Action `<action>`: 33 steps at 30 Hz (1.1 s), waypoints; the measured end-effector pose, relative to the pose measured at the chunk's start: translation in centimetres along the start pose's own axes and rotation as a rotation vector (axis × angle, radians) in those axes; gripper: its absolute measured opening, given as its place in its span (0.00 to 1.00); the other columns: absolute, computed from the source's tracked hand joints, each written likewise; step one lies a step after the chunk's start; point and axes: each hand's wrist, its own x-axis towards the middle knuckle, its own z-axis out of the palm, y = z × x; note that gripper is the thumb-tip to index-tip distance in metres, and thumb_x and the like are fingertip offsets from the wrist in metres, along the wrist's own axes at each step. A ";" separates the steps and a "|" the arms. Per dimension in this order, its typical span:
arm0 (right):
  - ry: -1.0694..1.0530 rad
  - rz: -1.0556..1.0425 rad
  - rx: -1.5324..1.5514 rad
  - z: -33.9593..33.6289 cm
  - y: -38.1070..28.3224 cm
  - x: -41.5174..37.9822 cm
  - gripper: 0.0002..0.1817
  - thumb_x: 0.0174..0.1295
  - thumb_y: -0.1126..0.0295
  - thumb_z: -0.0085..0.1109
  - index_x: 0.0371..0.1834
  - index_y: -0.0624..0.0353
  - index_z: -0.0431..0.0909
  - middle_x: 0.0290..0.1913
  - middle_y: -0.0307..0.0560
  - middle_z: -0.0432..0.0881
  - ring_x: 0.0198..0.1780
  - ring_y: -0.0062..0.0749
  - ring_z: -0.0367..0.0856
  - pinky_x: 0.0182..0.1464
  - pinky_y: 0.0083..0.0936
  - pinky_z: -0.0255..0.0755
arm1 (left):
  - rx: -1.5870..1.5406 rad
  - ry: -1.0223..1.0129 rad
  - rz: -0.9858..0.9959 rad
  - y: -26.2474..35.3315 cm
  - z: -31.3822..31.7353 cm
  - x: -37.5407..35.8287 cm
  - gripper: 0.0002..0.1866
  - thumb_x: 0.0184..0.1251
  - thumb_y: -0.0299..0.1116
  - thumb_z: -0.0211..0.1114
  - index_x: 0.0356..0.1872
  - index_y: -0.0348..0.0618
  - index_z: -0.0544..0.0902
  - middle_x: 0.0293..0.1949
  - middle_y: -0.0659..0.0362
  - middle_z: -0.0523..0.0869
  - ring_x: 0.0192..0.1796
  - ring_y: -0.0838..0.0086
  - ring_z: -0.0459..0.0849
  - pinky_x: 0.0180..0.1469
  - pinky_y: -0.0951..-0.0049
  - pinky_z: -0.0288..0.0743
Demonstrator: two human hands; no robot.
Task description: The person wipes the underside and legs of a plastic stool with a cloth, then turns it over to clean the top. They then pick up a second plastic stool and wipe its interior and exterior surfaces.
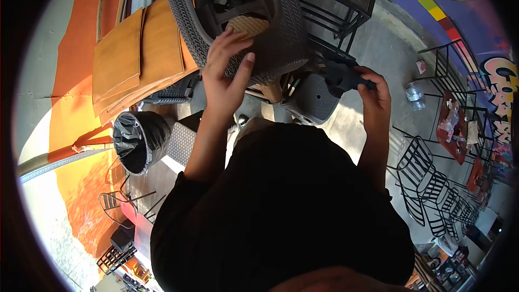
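A dark brown plastic chair (285,11) with a woven-look frame is tipped up in front of me. My left hand (227,67) is over its near edge, fingers stretched and apart, holding nothing. Just beyond those fingertips a tan woven-pattern patch (247,25) shows through the chair frame. In my right hand (377,94) is a black hand tool (340,77), gripped at its right end, while its other end points left toward the chair's corner. I cannot tell what kind of tool it is.
Brown sheets (138,54) are stacked at the left, above a bin with a black liner (138,140). A grey stool seat (313,97) is below the tool. Black metal chairs (427,184) and a clear plastic bottle (415,96) are on the right.
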 end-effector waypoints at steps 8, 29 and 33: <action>-0.270 0.119 0.143 -0.2 1.3 1.6 0.13 0.70 0.83 0.52 0.55 0.61 0.72 0.70 0.56 0.75 0.66 0.32 0.76 0.65 0.29 0.71 | -0.261 -0.291 -0.135 7.5 9.2 -1.9 0.17 0.60 0.29 0.77 0.48 0.36 0.85 0.53 0.50 0.86 0.57 0.57 0.86 0.59 0.64 0.79; -0.179 0.465 -0.481 -6.0 11.5 -7.9 0.19 0.78 0.63 0.50 0.65 0.61 0.76 0.60 0.53 0.83 0.64 0.37 0.80 0.66 0.34 0.72 | -0.360 -0.670 0.057 10.1 19.2 -5.0 0.12 0.68 0.30 0.69 0.51 0.41 0.85 0.50 0.53 0.87 0.44 0.55 0.89 0.46 0.63 0.84; -0.108 0.317 -0.513 -4.2 14.0 -8.2 0.19 0.74 0.65 0.55 0.63 0.61 0.77 0.57 0.52 0.85 0.59 0.36 0.82 0.61 0.33 0.75 | -0.176 -1.042 0.188 11.6 19.1 -7.5 0.17 0.68 0.33 0.67 0.57 0.45 0.84 0.64 0.58 0.82 0.58 0.58 0.85 0.56 0.64 0.84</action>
